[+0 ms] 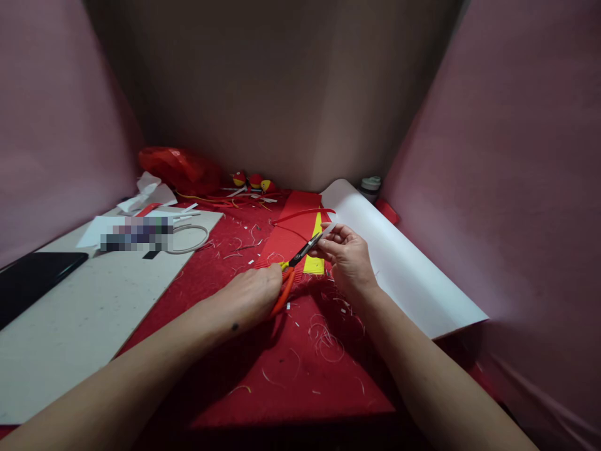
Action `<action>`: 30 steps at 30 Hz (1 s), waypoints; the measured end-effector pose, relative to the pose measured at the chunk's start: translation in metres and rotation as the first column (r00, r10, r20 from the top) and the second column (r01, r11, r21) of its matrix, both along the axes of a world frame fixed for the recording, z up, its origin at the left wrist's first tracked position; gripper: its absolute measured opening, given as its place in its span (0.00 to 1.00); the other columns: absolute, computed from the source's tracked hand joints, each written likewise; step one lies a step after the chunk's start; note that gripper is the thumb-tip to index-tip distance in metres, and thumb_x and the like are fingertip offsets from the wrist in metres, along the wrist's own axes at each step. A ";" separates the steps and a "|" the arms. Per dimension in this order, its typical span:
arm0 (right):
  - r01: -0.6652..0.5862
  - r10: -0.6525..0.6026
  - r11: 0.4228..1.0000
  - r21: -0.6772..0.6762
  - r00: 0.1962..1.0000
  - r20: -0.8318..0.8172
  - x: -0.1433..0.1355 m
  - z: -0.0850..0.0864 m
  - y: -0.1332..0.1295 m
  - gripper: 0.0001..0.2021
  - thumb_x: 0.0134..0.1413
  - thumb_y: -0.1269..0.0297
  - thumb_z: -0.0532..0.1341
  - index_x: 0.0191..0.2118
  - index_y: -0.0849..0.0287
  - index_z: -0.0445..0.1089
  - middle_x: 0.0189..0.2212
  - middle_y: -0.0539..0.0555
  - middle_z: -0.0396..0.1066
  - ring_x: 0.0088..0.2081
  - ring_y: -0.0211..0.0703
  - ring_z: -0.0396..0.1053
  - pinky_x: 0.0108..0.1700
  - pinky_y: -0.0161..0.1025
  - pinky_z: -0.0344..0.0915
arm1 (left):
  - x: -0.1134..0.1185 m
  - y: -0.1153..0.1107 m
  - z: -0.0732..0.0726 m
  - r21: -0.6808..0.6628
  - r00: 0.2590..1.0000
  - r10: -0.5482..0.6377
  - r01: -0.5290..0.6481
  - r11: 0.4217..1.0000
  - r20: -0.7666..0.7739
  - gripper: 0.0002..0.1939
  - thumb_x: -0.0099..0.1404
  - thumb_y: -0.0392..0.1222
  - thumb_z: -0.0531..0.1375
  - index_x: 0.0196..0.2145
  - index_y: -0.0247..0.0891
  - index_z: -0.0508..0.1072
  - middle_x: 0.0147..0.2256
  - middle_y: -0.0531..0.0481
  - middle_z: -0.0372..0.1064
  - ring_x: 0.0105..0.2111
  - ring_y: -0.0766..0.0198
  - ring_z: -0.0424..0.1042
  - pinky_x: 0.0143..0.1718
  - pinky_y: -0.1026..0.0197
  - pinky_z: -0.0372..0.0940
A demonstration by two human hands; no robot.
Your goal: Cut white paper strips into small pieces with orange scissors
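My left hand (263, 288) is closed round the orange and yellow handles of a pair of scissors (303, 250). The dark blades point up and right, with their tips at a small white strip (331, 229). That strip is pinched between the thumb and fingers of my right hand (345, 250). A thin red strip (307, 215) curves away to the left close to my right fingertips; whether those fingers touch it I cannot tell. Beneath the scissors lie a red corrugated sheet (277, 241) and a yellow corrugated piece (314, 265).
A curled white sheet (399, 269) lies at the right, a lidded container (370, 186) behind it. Several red and yellow balls (255, 181) and a red plastic bag (178, 169) sit at the back. Left is a pale board (94, 313) with a black device (42, 275). Thread-like scraps litter the red cloth (263, 388).
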State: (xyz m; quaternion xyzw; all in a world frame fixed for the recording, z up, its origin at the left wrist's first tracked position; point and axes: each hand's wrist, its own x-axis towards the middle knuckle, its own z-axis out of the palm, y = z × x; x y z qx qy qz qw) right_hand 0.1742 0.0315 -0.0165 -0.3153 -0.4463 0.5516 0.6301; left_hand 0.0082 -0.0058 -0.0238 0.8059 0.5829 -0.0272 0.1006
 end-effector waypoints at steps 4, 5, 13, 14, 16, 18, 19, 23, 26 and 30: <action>0.009 -0.009 1.000 -0.017 1.000 0.018 0.000 0.000 0.000 0.14 0.34 0.75 0.60 0.34 0.61 0.64 0.22 0.46 0.66 0.23 0.35 0.68 0.30 0.38 0.69 | 0.000 0.001 -0.003 0.018 1.000 -0.021 0.021 1.000 0.003 0.15 0.55 0.50 0.51 0.37 0.39 0.61 0.29 0.43 0.69 0.29 0.51 0.71 0.24 0.57 0.59; 0.012 -0.012 1.000 -0.021 1.000 0.026 0.000 0.001 0.000 0.14 0.34 0.75 0.60 0.34 0.60 0.64 0.22 0.46 0.66 0.23 0.35 0.68 0.30 0.38 0.70 | -0.001 0.002 -0.005 0.027 1.000 -0.022 0.022 0.999 0.000 0.15 0.55 0.50 0.51 0.37 0.39 0.61 0.29 0.43 0.70 0.29 0.50 0.71 0.24 0.57 0.59; 0.000 0.001 1.000 -0.023 1.000 0.010 0.000 0.001 0.000 0.14 0.33 0.75 0.60 0.33 0.59 0.64 0.22 0.45 0.66 0.24 0.34 0.67 0.29 0.39 0.70 | -0.002 0.006 -0.020 0.040 0.998 -0.013 0.010 0.999 0.067 0.15 0.56 0.51 0.51 0.36 0.40 0.64 0.29 0.44 0.70 0.28 0.56 0.70 0.25 0.58 0.59; -0.013 0.014 1.000 -0.022 1.000 0.016 -0.001 0.001 -0.001 0.15 0.34 0.75 0.60 0.34 0.59 0.64 0.22 0.45 0.66 0.24 0.35 0.67 0.30 0.40 0.70 | -0.002 0.005 -0.020 0.029 0.995 -0.013 0.010 1.000 0.095 0.14 0.57 0.51 0.51 0.37 0.41 0.64 0.30 0.45 0.70 0.28 0.56 0.70 0.26 0.59 0.59; -0.031 0.031 0.999 -0.019 0.999 0.023 -0.003 -0.001 -0.002 0.15 0.34 0.75 0.60 0.35 0.58 0.64 0.24 0.46 0.67 0.26 0.35 0.68 0.32 0.41 0.71 | -0.004 0.003 -0.018 0.023 0.990 -0.016 0.013 1.000 0.141 0.15 0.57 0.52 0.50 0.37 0.41 0.65 0.31 0.46 0.71 0.29 0.57 0.70 0.27 0.59 0.59; -0.035 0.035 0.999 -0.015 0.999 0.023 -0.005 -0.002 -0.003 0.15 0.34 0.75 0.59 0.35 0.58 0.65 0.24 0.46 0.67 0.26 0.35 0.68 0.33 0.42 0.71 | -0.004 0.001 -0.016 0.031 0.985 -0.030 0.025 0.999 0.170 0.16 0.57 0.53 0.50 0.38 0.42 0.65 0.32 0.46 0.71 0.30 0.57 0.70 0.27 0.59 0.59; -0.036 0.037 0.999 -0.014 0.999 0.021 -0.005 -0.002 -0.004 0.15 0.34 0.75 0.59 0.35 0.58 0.65 0.24 0.46 0.67 0.26 0.35 0.68 0.33 0.42 0.71 | -0.004 0.000 -0.015 0.039 0.984 -0.034 0.027 0.999 0.177 0.16 0.57 0.53 0.50 0.38 0.42 0.65 0.32 0.46 0.71 0.30 0.57 0.70 0.27 0.59 0.59; -0.041 0.041 0.999 -0.010 0.999 0.017 -0.005 -0.003 -0.004 0.15 0.35 0.75 0.59 0.35 0.58 0.65 0.24 0.46 0.66 0.25 0.35 0.67 0.33 0.42 0.71 | -0.003 0.002 -0.016 0.065 0.992 -0.026 0.018 0.998 0.124 0.17 0.55 0.54 0.51 0.36 0.40 0.64 0.29 0.45 0.71 0.27 0.56 0.69 0.24 0.59 0.57; -0.030 0.030 0.999 -0.014 0.999 0.025 -0.004 -0.003 -0.003 0.15 0.35 0.75 0.59 0.35 0.58 0.65 0.24 0.46 0.66 0.25 0.35 0.67 0.33 0.42 0.71 | 0.000 0.005 -0.019 0.084 0.998 -0.020 0.015 0.996 0.065 0.17 0.57 0.55 0.50 0.35 0.39 0.63 0.28 0.45 0.70 0.26 0.57 0.69 0.22 0.60 0.55; -0.036 0.036 0.999 -0.025 0.999 0.027 -0.004 -0.005 -0.001 0.15 0.34 0.75 0.60 0.34 0.58 0.65 0.23 0.45 0.66 0.25 0.35 0.67 0.32 0.42 0.70 | 0.002 0.007 -0.020 0.100 0.998 -0.023 0.018 0.995 0.051 0.17 0.59 0.55 0.48 0.34 0.38 0.63 0.26 0.47 0.69 0.25 0.59 0.70 0.21 0.61 0.54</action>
